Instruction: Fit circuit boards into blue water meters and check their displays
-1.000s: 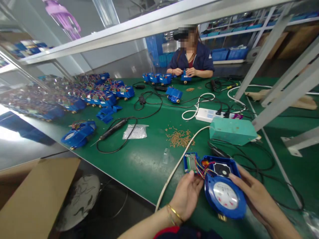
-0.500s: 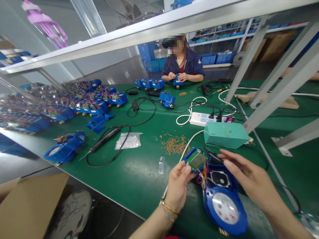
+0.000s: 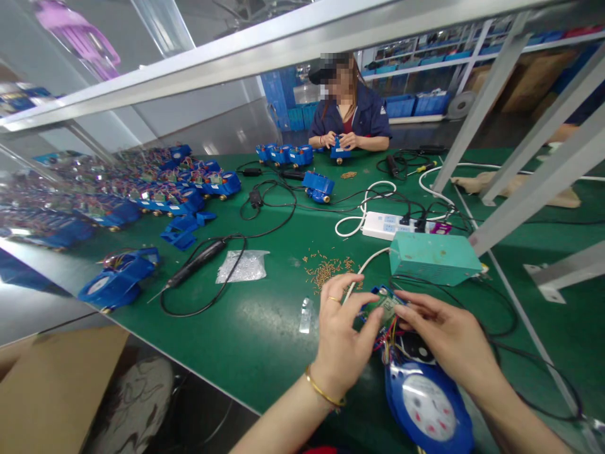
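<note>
Between my two hands is a small green circuit board with a display, seated in a blue frame and tilted up. My left hand grips its left side with thumb and forefinger, the other fingers raised. My right hand is closed on its right edge, thumb in front. Digits show on the display. Coloured wires run from the board down to a blue water meter with a round white dial, lying on the table. The meter's black inner part is partly covered by my right hand.
Loose brass screws lie beyond my left hand. A turquoise box and a white power strip stand behind. To the left are an electric screwdriver, a plastic bag and many blue meters. A co-worker sits opposite.
My right hand has moved left from its open hover and taken the board's right edge. My left hand has shifted its fingers up on the left side. The display now shows digits.
</note>
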